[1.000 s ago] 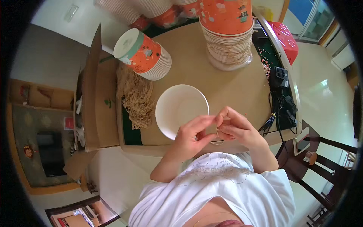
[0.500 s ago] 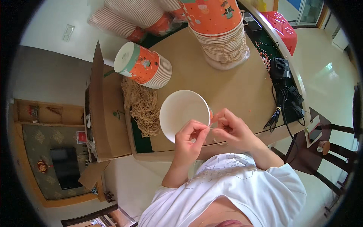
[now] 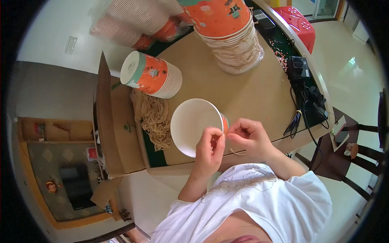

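A white-lined paper bucket (image 3: 190,126) with an orange printed outside lies tilted on the cardboard, its mouth facing me. At the right side of its rim, my left hand (image 3: 210,149) is closed in a pinch. My right hand (image 3: 252,137) pinches close beside it, fingertips almost meeting the left ones. Between them is a thin beige string (image 3: 238,153), whose loose end curls out below my right hand. The exact point where the string meets the bucket is hidden by my fingers. A heap of the same string (image 3: 153,121) lies to the left of the bucket.
A stack of orange buckets (image 3: 156,77) lies behind the string. Another tall stack with strings (image 3: 237,50) stands at the back. Wrapped stacks (image 3: 135,20) lean at the far left. An open cardboard box (image 3: 115,129) borders the left; black cables and an adapter (image 3: 302,99) lie right.
My fingertips have drawn closer together at the rim, and my left hand has turned slightly, its fingers more upright. The whole view has shifted a little.
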The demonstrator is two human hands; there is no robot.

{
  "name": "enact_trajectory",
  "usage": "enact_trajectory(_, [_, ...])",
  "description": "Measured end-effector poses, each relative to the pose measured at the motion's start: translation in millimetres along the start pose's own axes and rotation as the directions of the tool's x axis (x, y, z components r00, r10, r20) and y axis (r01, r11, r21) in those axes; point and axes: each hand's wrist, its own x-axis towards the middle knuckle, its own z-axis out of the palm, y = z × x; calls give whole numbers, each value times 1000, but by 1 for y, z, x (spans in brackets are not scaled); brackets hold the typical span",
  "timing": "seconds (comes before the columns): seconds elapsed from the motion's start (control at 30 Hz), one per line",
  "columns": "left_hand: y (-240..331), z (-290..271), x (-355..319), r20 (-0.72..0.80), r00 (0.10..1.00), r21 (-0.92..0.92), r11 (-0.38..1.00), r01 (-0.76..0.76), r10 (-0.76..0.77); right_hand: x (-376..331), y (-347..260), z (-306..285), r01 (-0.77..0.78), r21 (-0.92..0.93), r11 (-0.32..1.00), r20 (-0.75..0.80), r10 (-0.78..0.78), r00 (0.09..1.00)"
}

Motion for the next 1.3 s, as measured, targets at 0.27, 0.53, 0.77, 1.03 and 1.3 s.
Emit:
enact_trajectory(0.27, [-12,-8,10,27,984,421,895,146,-173,23,37,-3,227,-134,965,-211,-251,945])
enact_trajectory(0.53, [-3,-21,10,28,979,241,952,190,-203,29,35,20,386,-203,900,-230,-427,874])
enact_trajectory(0.77, [-7,-21,8,70,987,250,961,122,-144,24,34,21,380,-246,892,-202,-430,880])
enact_trajectory(1.03, [-5,-22,11,118,989,180,981,71,-94,23,29,20,415,-436,798,-193,-534,823])
enact_trajectory(1.3, [-8,-18,16,60,993,357,932,69,-97,24,33,17,447,-510,735,-144,-585,798])
